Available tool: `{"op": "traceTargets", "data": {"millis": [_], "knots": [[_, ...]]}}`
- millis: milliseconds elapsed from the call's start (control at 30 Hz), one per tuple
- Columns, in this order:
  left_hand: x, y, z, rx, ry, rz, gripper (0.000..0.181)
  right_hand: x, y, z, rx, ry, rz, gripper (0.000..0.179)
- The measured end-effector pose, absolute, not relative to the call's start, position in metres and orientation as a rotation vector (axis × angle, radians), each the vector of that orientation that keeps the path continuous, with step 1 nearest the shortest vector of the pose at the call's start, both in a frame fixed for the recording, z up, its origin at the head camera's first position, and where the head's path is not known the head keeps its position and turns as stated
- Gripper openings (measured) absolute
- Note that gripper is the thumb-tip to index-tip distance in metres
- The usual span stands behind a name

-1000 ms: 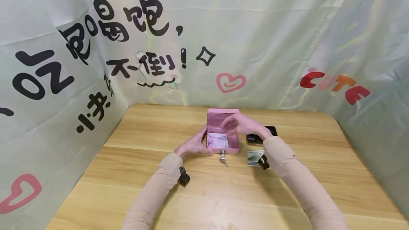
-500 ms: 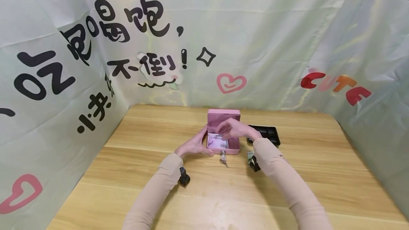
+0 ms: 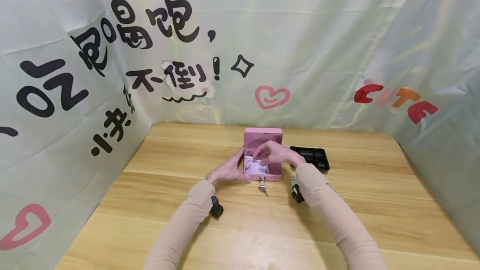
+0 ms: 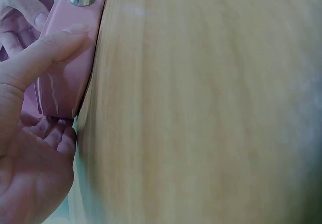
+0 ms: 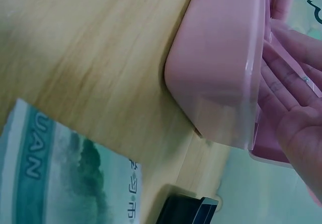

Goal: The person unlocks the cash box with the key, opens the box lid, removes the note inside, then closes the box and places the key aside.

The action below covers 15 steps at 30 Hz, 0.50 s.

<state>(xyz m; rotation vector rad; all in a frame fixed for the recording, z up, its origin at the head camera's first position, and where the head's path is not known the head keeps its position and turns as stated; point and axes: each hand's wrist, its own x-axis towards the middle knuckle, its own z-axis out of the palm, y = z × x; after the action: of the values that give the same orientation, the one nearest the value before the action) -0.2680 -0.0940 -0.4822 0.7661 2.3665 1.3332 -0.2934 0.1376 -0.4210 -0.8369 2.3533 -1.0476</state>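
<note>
Steadying the pink box (image 3: 274, 177) on the wooden table (image 3: 240, 232), your left hand (image 3: 228, 169) grips its left end, thumb against the front wall. Your right hand (image 3: 275, 152) is inside, over the pale notes (image 3: 253, 168) in the box's left part; I can't tell whether it pinches one. Those should be light, limp and easily creased, so take them by an edge. The glossy, round-cornered box is probably stiff, slick metal, best held by its walls. The black tray (image 3: 320, 158) looks like hard plastic; the green banknote (image 5: 95, 168) is printed paper.
</note>
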Motion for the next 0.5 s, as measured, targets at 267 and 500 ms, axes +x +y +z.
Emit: {"op": "traceTargets", "data": {"millis": [267, 500], "knots": [[-0.2669, -0.0940, -0.4810, 0.731, 2.395, 1.298, 0.129, -0.2937, 0.1381, -0.4220, -0.831, 2.362, -1.036, 0.024], [-0.2678, -0.0933, -0.4813, 0.746, 2.376, 1.322, 0.128, -0.2937, 0.1380, -0.4227, -0.834, 2.365, -1.038, 0.024]]}}
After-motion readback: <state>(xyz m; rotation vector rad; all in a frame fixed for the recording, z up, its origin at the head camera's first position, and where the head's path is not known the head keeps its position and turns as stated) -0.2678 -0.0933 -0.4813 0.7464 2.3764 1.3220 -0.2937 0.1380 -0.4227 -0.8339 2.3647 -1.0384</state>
